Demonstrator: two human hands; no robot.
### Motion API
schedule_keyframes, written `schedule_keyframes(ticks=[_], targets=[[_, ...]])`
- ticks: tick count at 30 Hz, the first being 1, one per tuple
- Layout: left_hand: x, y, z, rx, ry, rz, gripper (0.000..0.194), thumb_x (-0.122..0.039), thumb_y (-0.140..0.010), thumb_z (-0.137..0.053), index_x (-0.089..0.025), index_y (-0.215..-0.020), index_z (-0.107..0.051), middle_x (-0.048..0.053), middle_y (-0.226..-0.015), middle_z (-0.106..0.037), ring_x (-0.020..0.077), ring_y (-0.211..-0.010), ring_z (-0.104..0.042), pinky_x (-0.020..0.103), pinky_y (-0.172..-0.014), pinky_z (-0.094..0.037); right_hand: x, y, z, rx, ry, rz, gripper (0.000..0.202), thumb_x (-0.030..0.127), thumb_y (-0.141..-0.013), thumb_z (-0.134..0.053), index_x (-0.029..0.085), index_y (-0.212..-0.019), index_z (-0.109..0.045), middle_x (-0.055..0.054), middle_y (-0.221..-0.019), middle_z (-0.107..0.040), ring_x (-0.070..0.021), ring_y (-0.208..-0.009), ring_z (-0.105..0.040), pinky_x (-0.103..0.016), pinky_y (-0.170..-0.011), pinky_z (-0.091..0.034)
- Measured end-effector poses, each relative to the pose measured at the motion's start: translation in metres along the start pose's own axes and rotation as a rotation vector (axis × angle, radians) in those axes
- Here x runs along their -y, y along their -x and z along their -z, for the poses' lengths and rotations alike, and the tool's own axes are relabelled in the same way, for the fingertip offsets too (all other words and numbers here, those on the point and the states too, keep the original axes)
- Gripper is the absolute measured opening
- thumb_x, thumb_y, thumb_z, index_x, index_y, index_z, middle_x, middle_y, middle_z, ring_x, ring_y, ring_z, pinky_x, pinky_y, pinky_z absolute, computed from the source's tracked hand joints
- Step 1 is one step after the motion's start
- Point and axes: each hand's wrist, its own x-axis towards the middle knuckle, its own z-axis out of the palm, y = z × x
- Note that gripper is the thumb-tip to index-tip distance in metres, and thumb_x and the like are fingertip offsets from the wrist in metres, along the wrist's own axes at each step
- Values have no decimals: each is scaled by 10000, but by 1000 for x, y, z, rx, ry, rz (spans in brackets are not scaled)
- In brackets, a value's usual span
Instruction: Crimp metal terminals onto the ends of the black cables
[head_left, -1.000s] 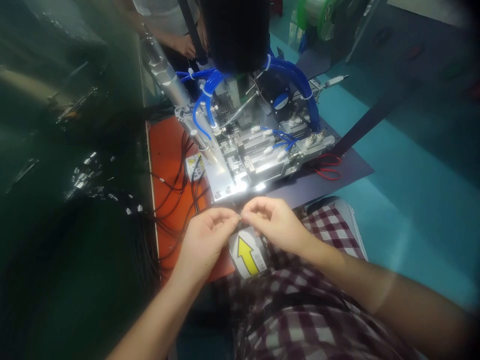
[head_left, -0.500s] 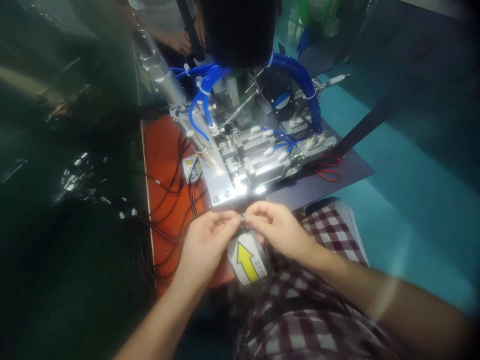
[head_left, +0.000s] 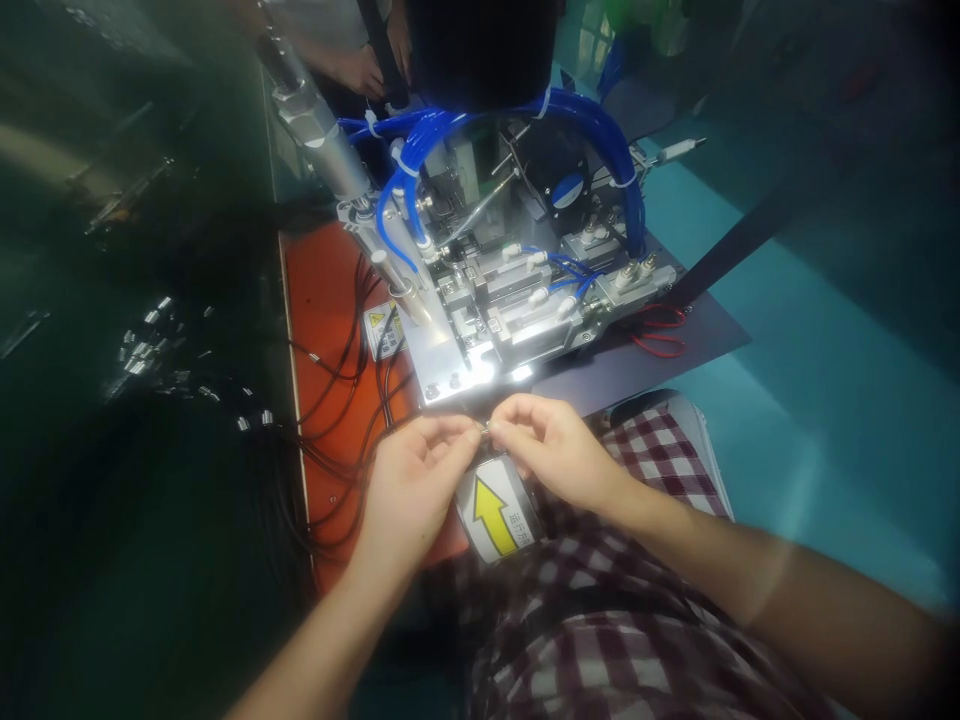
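My left hand (head_left: 420,470) and my right hand (head_left: 551,445) meet at the fingertips, just in front of a metal machine (head_left: 517,300). Thumb and forefinger of each are pinched together. Between them shows a tiny shiny metal piece (head_left: 486,430), too small to name and mostly covered by the fingers. Below the hands lies a white label with a yellow arrow (head_left: 491,515). The machine carries blue air tubes (head_left: 435,140) and small cylinders, and its front edge is brightly lit.
Black cables (head_left: 330,440) with metal ends run over the orange board (head_left: 322,280) to the left. Red wires (head_left: 660,335) lie at the machine's right. Another person's hands (head_left: 364,70) are behind it. A dark round object (head_left: 484,50) overhangs the top.
Both hands keep their pinch at nearly the same place. The right hand has shifted slightly upward. The view has moved a little.
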Motion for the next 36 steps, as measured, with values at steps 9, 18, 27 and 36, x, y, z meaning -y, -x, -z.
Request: schedule_keyframes(ticks=[9, 18, 27, 36], targets=[[14, -2, 9, -41, -328, -278, 168, -312, -816, -621, -188, -917, -674, 39, -855, -694, 168, -718, -624, 261, -648, -487, -1, -9, 7, -44, 97, -22, 145, 245, -841, -548, 168, -718, -548, 83, -490, -439, -76, -431, -420, -222, -458, -350], [31, -8, 17, 64, -725, -800, 277, -137, -900, -464, -177, -1087, -665, 37, -814, -597, 129, -698, -570, 216, -616, -458, -7, -12, 8, -31, 110, -149, 185, 262, -829, -568, 159, -676, -550, 72, -483, -450, -77, -435, -423, -216, -459, -335], [32, -11, 24, 91, -906, -930, 344, -92, -888, -430, -121, -1151, -649, 64, -842, -599, 122, -648, -567, 213, -564, -465, -13, -14, 11, -16, 151, -153, 165, 271, -847, -559, 160, -724, -556, 63, -515, -460, -76, -444, -419, -208, -446, -332], [32, -15, 28, 118, -926, -963, 342, -94, -891, -427, -135, -1140, -657, 59, -836, -594, 124, -662, -577, 202, -556, -470, -4, -19, 14, 32, 77, -248, 194, 207, -860, -558, 150, -675, -545, 72, -492, -467, -62, -430, -409, -202, -449, -310]])
